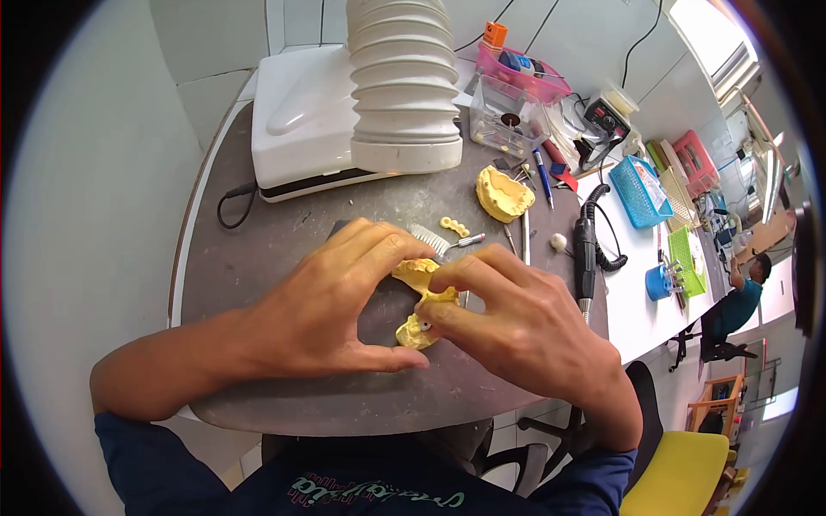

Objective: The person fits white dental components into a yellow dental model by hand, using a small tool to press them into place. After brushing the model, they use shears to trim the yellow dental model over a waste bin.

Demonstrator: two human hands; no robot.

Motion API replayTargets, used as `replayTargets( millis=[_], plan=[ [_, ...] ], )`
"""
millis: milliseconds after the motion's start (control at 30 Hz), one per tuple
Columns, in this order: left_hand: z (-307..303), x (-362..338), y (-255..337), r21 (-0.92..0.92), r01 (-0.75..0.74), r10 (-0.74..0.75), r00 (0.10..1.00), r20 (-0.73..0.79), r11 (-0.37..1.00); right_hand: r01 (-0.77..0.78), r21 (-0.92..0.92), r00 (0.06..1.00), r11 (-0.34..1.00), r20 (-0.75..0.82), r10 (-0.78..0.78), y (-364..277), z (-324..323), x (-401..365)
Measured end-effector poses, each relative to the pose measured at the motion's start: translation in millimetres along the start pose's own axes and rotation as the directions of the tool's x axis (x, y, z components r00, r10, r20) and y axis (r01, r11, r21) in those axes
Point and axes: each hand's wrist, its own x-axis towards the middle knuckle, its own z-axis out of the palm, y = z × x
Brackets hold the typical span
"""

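Observation:
A yellow dental cast lies on the grey work surface between my hands, partly covered by my fingers. My left hand is on its left, fingers curved over its upper edge and thumb apart, stretched below. My right hand has its thumb and index finger pinched at the cast's right side; a small whitish spot shows on the cast near the thumb. Just above are a white-bristled brush, a small metal tool and a yellow row of tooth shapes. Another yellow cast sits further up to the right.
A white machine with a ribbed hose stands at the back. A black handpiece with coiled cord lies right, near a blue pen, a clear box and a blue basket. A person sits far right.

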Motion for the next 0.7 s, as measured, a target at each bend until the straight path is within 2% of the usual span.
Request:
replayTargets(
  millis=[67, 167, 300, 367, 400, 467, 500, 567, 600, 667, 700],
  plan=[
    [2, 0, -1, -0.009, 0.008, -0.008, 1.000, -0.009, 1.000, -0.003, 0.017, 0.997, 1.000, 0.081, 0.001, 0, -3, 2],
    [2, 1, -1, -0.009, -0.001, 0.001, 1.000, -0.015, 1.000, 0.014, 0.038, 0.995, 0.999, 0.098, -0.018, 0, -4, 3],
    [2, 2, 0, -0.015, 0.002, -0.002, 1.000, -0.011, 1.000, 0.024, 0.012, 0.997, 1.000, 0.079, -0.025, 1, -3, 1],
    [1, 2, 0, -0.040, 0.015, -0.015, 1.000, 0.001, 0.999, 0.011, 0.048, 1.000, 0.999, -0.025, -0.009, 1, -1, 1],
    [1, 2, 0, -0.039, 0.023, -0.023, 1.000, 0.002, 0.999, 0.014, 0.055, 1.000, 0.998, -0.024, -0.013, 1, -3, 0],
    [1, 1, -1, -0.022, 0.012, -0.012, 1.000, 0.006, 1.000, -0.078, -0.027, 0.988, 0.997, -0.137, 0.073, 2, -11, -3],
    [1, 0, -1, -0.022, 0.027, -0.027, 1.000, 0.011, 0.999, -0.135, -0.002, 0.976, 0.991, -0.175, 0.132, 4, -15, -6],
    [1, -1, -1, -0.029, -0.021, 0.021, 1.000, 0.016, 0.999, -0.256, 0.000, 0.949, 0.967, -0.188, 0.251, 10, -21, -16],
    [0, -2, -1, -0.028, -0.015, 0.016, 1.000, 0.014, 0.999, -0.252, 0.003, 0.951, 0.968, -0.185, 0.248, 13, -22, -22],
    [-1, -2, 0, -0.017, -0.021, 0.022, 0.997, 0.078, 1.000, -0.368, 0.031, 0.928, 0.929, -0.044, 0.370, 14, -20, -35],
    [-2, -1, 0, -0.019, -0.025, 0.027, 0.997, 0.078, 1.000, -0.372, 0.027, 0.927, 0.928, -0.045, 0.373, 12, -17, -38]
  ],
)
